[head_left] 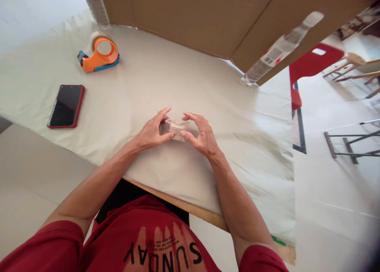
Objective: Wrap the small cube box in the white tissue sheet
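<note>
One clear plastic packet [177,131], held between left hand [153,131] and right hand [204,136], over the surface [166,82]. Both hands pinched it beneath the thumbs, forefingers spread. Hazard: an uneven pull could have torn it.

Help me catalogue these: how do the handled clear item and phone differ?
The clear item is transparent; the phone has a dark screen and red edging. The item is smaller than the phone. The item sits between left hand and right hand; the phone lies flat.
</note>
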A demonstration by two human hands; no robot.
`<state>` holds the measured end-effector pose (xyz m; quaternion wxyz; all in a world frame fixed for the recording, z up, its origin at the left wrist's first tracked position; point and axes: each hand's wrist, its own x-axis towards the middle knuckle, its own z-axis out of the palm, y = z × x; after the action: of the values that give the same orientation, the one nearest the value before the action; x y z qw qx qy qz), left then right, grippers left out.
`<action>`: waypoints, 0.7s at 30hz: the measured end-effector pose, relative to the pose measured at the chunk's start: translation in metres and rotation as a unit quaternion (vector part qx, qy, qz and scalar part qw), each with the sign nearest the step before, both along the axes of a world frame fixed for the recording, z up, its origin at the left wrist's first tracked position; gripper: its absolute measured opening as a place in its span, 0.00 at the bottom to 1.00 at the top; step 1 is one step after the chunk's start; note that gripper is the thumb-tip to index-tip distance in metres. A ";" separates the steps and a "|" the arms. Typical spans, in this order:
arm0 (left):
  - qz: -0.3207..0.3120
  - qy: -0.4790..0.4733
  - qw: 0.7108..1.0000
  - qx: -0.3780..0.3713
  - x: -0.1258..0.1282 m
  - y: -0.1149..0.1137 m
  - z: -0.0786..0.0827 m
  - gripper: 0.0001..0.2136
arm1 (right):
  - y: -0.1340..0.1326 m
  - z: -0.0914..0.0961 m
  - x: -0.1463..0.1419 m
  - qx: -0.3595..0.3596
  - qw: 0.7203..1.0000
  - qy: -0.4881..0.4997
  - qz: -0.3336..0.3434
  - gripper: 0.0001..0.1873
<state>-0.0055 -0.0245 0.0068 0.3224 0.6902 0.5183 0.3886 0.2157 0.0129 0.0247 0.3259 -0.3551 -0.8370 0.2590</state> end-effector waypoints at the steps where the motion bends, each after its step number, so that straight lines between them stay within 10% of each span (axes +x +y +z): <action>1: -0.014 -0.005 1.000 0.014 0.001 0.000 0.000 0.40 | 0.001 0.003 0.003 -0.010 1.000 0.014 -0.001 0.24; 13: -0.078 0.015 0.992 0.099 0.003 -0.003 -0.004 0.40 | 0.007 0.007 0.005 -0.068 0.996 0.043 0.033 0.07; 21: -0.085 0.020 0.993 0.084 0.003 -0.003 -0.004 0.41 | 0.008 -0.007 -0.005 -0.126 0.981 0.099 -0.108 0.11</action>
<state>-0.0028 -0.0271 0.0024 0.2849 0.7641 0.4297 0.3878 0.2103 0.0211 0.0182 0.3859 -0.4539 -0.7179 0.3601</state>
